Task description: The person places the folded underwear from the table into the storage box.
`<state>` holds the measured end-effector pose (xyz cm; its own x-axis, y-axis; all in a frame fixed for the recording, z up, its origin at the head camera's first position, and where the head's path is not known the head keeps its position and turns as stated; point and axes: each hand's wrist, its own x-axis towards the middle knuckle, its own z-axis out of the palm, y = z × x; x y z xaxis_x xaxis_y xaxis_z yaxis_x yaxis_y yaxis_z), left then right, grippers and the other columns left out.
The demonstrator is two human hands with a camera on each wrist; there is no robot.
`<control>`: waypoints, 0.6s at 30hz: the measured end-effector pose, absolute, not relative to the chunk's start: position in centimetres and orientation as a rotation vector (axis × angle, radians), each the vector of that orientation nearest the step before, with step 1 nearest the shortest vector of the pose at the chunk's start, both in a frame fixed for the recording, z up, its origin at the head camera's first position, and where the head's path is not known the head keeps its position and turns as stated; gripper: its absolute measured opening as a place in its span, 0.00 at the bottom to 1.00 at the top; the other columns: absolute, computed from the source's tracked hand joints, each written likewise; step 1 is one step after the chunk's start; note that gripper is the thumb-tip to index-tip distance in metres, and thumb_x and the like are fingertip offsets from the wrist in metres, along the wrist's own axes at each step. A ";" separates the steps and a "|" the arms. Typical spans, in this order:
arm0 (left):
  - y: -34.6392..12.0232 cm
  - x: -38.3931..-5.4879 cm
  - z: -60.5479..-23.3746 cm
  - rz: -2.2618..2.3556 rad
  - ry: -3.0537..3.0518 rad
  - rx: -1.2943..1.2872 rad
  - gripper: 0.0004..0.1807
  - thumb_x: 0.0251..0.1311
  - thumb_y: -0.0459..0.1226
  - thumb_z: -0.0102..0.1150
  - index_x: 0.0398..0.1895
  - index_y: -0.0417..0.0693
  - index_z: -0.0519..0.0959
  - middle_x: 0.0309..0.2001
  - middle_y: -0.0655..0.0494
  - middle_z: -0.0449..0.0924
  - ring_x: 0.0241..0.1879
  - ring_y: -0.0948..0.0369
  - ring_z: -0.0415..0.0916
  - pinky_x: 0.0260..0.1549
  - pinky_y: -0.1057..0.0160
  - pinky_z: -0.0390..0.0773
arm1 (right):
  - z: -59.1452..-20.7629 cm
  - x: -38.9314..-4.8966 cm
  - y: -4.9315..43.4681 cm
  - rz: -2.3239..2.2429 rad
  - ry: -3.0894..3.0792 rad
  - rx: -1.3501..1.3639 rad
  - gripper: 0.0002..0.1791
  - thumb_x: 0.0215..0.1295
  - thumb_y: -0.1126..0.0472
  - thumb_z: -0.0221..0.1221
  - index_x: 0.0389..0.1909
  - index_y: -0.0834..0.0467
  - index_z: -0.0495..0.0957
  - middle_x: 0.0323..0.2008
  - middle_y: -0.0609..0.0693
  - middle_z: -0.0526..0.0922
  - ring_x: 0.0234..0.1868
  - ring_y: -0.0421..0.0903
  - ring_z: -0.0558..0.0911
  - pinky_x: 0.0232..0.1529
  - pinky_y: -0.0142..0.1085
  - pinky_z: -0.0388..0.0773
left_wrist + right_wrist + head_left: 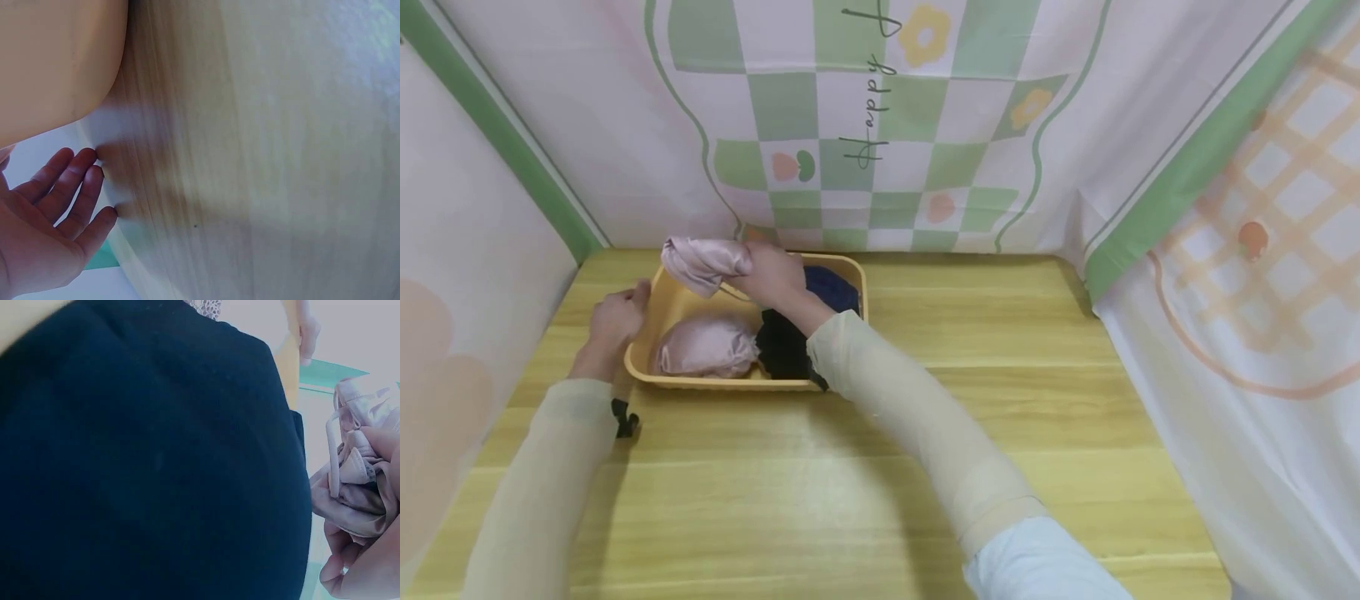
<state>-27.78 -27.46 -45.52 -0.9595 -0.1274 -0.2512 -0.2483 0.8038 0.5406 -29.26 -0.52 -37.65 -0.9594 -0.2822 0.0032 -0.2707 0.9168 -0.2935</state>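
A yellow plastic basket (700, 384) stands at the back left of the table. Over its far left part, my right hand (775, 275) grips a rolled pink satin cloth bundle (700, 260), whose thin strap (333, 456) loops out in the right wrist view. My left hand (616, 321) is at the basket's left side, thumb near the rim; in the left wrist view its fingers (75, 200) are spread and slightly bent outside the wall. Inside the basket lie another pink satin bundle (707, 346), a black cloth (781, 346) and a navy cloth (831, 287), partly hidden by my right forearm.
The wooden table (1000, 400) extends in front and to the right of the basket. A printed curtain (850, 125) hangs along its back edge, with more curtains at both sides. A small black piece (625, 419) shows beside my left sleeve.
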 end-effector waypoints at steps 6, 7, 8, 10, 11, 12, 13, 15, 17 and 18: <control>-27.5 -28.0 -45.9 0.875 2.807 -0.282 0.50 0.70 0.66 0.09 0.74 0.36 0.58 0.70 0.23 0.56 0.68 0.25 0.53 0.70 0.31 0.54 | -38.3 -29.2 -1.6 -0.285 3.006 -0.343 0.56 0.53 0.22 0.59 0.79 0.42 0.51 0.77 0.43 0.59 0.74 0.47 0.64 0.69 0.48 0.68; -27.5 -28.0 -45.9 0.881 2.803 -0.284 0.50 0.70 0.66 0.09 0.75 0.36 0.57 0.71 0.23 0.56 0.68 0.25 0.53 0.70 0.31 0.54 | -38.4 -29.2 -1.6 -0.283 2.996 -0.337 0.58 0.52 0.23 0.60 0.79 0.42 0.48 0.78 0.45 0.57 0.75 0.48 0.61 0.71 0.48 0.67; -27.4 -28.1 -45.9 0.884 2.801 -0.282 0.50 0.70 0.66 0.09 0.75 0.36 0.57 0.71 0.23 0.56 0.69 0.25 0.53 0.70 0.31 0.54 | -38.5 -29.1 -1.6 -0.275 2.992 -0.340 0.59 0.52 0.23 0.61 0.80 0.42 0.47 0.78 0.45 0.56 0.75 0.48 0.61 0.71 0.48 0.66; -27.5 -28.2 -45.9 0.895 2.798 -0.279 0.50 0.70 0.66 0.09 0.75 0.36 0.56 0.71 0.23 0.56 0.69 0.25 0.52 0.70 0.31 0.53 | -38.6 -29.1 -1.6 -0.266 2.987 -0.354 0.59 0.52 0.24 0.62 0.80 0.42 0.47 0.78 0.46 0.56 0.75 0.49 0.61 0.72 0.47 0.66; -27.5 -28.2 -45.9 0.892 2.801 -0.273 0.50 0.70 0.66 0.09 0.75 0.36 0.56 0.71 0.23 0.56 0.69 0.25 0.52 0.70 0.31 0.53 | -38.6 -29.1 -1.5 -0.259 2.987 -0.367 0.59 0.52 0.24 0.62 0.80 0.43 0.48 0.77 0.46 0.57 0.74 0.49 0.62 0.71 0.48 0.66; -27.5 -28.2 -45.9 0.888 2.805 -0.270 0.50 0.70 0.66 0.09 0.75 0.36 0.56 0.71 0.22 0.56 0.69 0.25 0.53 0.70 0.31 0.53 | -38.6 -29.1 -1.5 -0.251 2.983 -0.378 0.58 0.53 0.25 0.62 0.80 0.43 0.49 0.77 0.45 0.57 0.74 0.49 0.62 0.72 0.48 0.65; -27.5 -28.2 -45.9 0.885 2.807 -0.269 0.50 0.71 0.66 0.09 0.75 0.36 0.57 0.71 0.22 0.56 0.68 0.25 0.53 0.70 0.31 0.54 | -38.6 -29.0 -1.4 -0.244 2.981 -0.388 0.56 0.54 0.25 0.61 0.79 0.42 0.49 0.77 0.45 0.58 0.74 0.49 0.62 0.72 0.48 0.65; -27.6 -28.2 -45.9 0.881 2.805 -0.275 0.50 0.71 0.66 0.09 0.75 0.36 0.57 0.70 0.22 0.56 0.68 0.25 0.53 0.69 0.31 0.54 | -38.7 -29.0 -1.4 -0.239 2.975 -0.404 0.53 0.56 0.26 0.60 0.78 0.42 0.53 0.76 0.45 0.60 0.74 0.49 0.63 0.72 0.48 0.65; -27.6 -28.1 -46.0 0.878 2.801 -0.282 0.50 0.70 0.66 0.09 0.75 0.36 0.57 0.71 0.22 0.56 0.68 0.25 0.53 0.69 0.31 0.54 | -38.8 -28.9 -1.3 -0.238 2.964 -0.415 0.49 0.57 0.26 0.59 0.77 0.41 0.57 0.75 0.45 0.63 0.73 0.49 0.65 0.72 0.49 0.65; -27.7 -28.1 -46.0 0.878 2.797 -0.288 0.50 0.70 0.66 0.09 0.75 0.36 0.57 0.71 0.22 0.56 0.68 0.25 0.53 0.69 0.31 0.54 | -38.9 -28.9 -1.3 -0.241 2.959 -0.418 0.48 0.57 0.26 0.59 0.76 0.40 0.58 0.74 0.45 0.64 0.72 0.49 0.65 0.72 0.48 0.65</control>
<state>-28.11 -27.69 -45.97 -0.9620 -0.1261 -0.2424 -0.2420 0.8051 0.5415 -28.85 -1.27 -38.90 -0.9510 -0.2855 -0.1185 -0.2625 0.9484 -0.1780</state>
